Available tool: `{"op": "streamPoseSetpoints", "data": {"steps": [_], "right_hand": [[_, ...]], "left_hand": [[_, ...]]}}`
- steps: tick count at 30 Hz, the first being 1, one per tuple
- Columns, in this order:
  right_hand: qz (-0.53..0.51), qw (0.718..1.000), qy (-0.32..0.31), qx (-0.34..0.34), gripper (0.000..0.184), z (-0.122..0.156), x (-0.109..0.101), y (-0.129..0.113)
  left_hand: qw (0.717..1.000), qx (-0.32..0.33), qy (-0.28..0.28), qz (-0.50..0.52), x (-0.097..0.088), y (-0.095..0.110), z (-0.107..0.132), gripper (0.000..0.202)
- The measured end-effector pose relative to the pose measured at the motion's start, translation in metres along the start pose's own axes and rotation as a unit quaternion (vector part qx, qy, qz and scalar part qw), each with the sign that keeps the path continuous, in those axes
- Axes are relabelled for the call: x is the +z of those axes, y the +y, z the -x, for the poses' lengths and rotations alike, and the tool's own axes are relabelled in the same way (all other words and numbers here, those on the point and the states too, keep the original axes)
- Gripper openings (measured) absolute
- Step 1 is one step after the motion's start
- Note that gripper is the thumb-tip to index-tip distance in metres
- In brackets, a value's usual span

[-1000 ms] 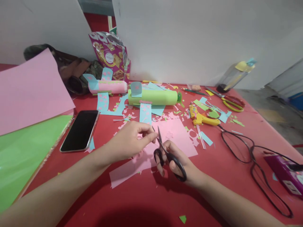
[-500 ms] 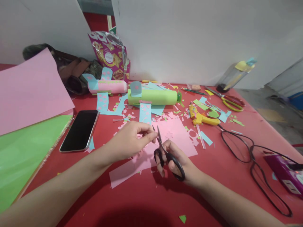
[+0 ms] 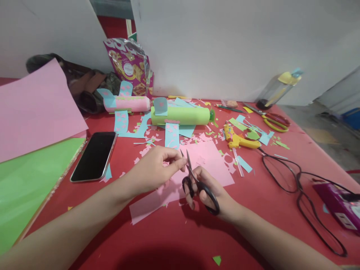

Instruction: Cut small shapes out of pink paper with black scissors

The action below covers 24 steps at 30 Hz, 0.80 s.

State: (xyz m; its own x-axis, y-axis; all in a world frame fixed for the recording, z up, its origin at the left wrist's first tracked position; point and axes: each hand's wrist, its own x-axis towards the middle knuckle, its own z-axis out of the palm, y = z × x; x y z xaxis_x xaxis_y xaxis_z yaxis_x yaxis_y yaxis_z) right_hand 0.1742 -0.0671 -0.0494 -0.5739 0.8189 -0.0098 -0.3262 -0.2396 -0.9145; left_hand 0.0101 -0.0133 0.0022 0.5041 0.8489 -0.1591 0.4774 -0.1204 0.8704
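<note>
My right hand (image 3: 210, 187) has its fingers through the black handles of a pair of scissors (image 3: 208, 197), whose blades stand slightly apart and point away from me. Beside the blade tips, my left hand (image 3: 160, 165) is closed in a pinch; whatever it holds is too small to make out. Below both hands lies pink paper (image 3: 213, 161) on the red table. Just beyond are a green paper-covered tube (image 3: 194, 116) with light blue flaps and a pink tube (image 3: 135, 103) with similar blue flaps dotted with pink.
A phone (image 3: 94, 157) and large pink (image 3: 36, 105) and green sheets (image 3: 33, 183) lie left. Right are a yellow glue gun (image 3: 243, 142) with its cord, larger scissors (image 3: 274, 123), a purple power strip (image 3: 337, 206) and a bottle (image 3: 277, 92). A snack bag (image 3: 131, 67) stands behind.
Hardly anything differs. Both hands and the scissors keep nearly the same position, and the view has shifted very slightly.
</note>
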Motion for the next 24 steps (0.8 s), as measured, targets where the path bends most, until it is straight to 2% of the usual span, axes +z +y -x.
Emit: {"op": "streamPoseSetpoints", "data": {"steps": [4,15,24], "right_hand": [[0.003,1.000,0.003,0.000,0.037,-0.001,0.000,0.001],[0.011,1.000,0.009,0.003,0.039,0.000,0.000,-0.001],[0.006,1.000,0.011,0.003,0.038,0.000,0.001,-0.002]], "left_hand": [[1.000,0.016,0.015,-0.003,0.002,0.001,0.001,0.025],[0.998,-0.005,0.029,0.062,0.014,0.005,0.004,0.025],[0.998,-0.010,0.010,0.066,0.011,0.005,0.004,0.024]]}}
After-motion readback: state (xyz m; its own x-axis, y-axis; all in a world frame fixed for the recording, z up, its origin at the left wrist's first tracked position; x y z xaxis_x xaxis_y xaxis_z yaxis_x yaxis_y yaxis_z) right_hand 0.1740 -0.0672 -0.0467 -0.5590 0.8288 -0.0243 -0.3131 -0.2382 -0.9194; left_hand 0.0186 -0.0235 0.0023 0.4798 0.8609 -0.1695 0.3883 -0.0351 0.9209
